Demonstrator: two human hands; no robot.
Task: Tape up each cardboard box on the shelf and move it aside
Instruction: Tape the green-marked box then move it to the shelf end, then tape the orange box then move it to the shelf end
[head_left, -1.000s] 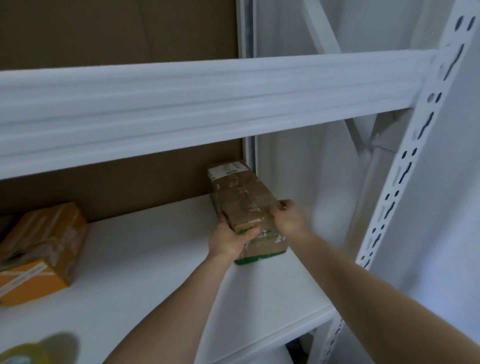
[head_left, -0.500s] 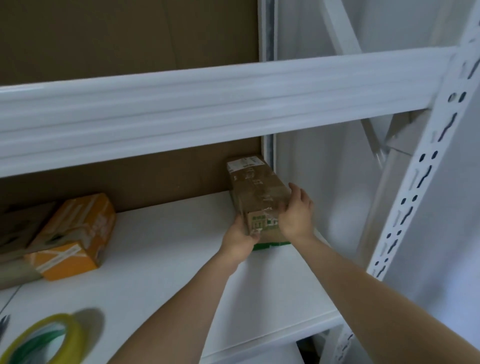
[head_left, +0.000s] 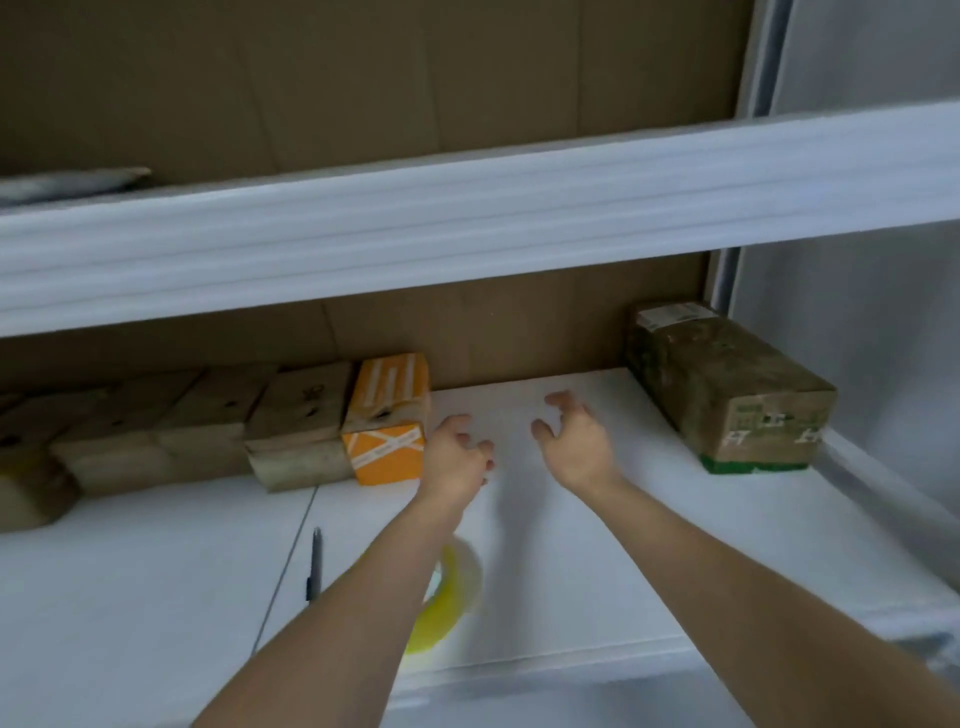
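Brown taped box (head_left: 727, 384) far right, long axis front-to-back; left hand (head_left: 457, 457), right hand (head_left: 574, 441) loosely curled, empty.

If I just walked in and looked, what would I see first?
Two bare hands, the left hand and the right hand, reach out over the white shelf with nothing in them. Right beside the left hand sits a bright orange box, last in a row of brown boxes, and a taped brown box stands alone at the far right. A yellow tape roll peeks out under the left arm.
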